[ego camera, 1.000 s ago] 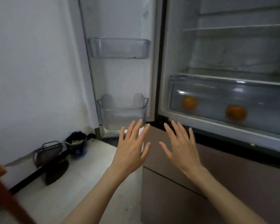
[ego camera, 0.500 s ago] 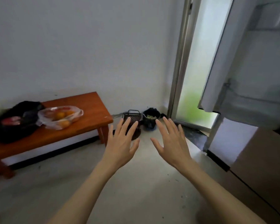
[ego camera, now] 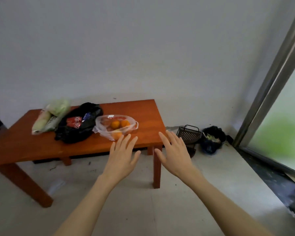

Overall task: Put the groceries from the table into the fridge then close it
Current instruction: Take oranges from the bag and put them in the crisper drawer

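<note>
Though near, orange bag [ego camera: 117, 126] beyond left hand [ego camera: 122, 155].

Two bare forearms, sleeveless, no rings or watch; left hand [ego camera: 122, 156], right hand [ego camera: 174, 155]

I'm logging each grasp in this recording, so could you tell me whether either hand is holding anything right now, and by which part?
Nothing is held: the left hand and the right hand are both open and empty.
</note>
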`<state>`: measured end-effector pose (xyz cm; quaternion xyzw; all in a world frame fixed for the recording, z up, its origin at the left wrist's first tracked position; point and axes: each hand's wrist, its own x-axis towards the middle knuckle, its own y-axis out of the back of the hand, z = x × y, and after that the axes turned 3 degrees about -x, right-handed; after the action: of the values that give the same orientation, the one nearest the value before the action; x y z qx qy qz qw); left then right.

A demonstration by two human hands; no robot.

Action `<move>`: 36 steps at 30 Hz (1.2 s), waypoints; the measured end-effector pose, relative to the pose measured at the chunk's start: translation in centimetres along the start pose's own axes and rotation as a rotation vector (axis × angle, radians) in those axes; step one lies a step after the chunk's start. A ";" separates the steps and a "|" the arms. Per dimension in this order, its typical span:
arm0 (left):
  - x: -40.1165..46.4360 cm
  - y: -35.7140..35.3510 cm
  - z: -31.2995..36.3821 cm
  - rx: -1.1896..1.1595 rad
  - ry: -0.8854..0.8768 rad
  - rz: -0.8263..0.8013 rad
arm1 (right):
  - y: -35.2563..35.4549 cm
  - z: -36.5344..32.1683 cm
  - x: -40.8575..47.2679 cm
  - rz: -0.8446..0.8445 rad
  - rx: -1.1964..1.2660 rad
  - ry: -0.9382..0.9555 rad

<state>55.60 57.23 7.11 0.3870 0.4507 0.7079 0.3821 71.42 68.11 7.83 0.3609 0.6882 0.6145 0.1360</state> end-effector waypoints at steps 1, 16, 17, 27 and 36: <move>0.9 0.0 -1.2 -0.001 0.020 -0.001 | -0.4 -0.2 1.4 -0.012 0.000 0.017; 15.6 -4.3 -19.7 -0.180 0.051 -0.080 | -13.5 -5.1 20.8 -0.149 0.127 -0.007; 16.5 -4.5 -20.8 -0.200 0.042 -0.110 | -14.5 -5.6 21.7 -0.167 0.140 -0.023; 25.4 -9.0 -28.1 -0.285 0.059 -0.287 | -21.2 -6.3 31.4 -0.261 0.166 -0.132; 31.2 -15.2 -29.3 -0.316 0.191 -0.305 | -29.0 -4.2 39.2 -0.341 0.299 -0.024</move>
<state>19.69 79.51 -9.35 0.1810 0.4215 0.7372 0.4961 31.68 91.42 -8.58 0.2629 0.8210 0.4693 0.1910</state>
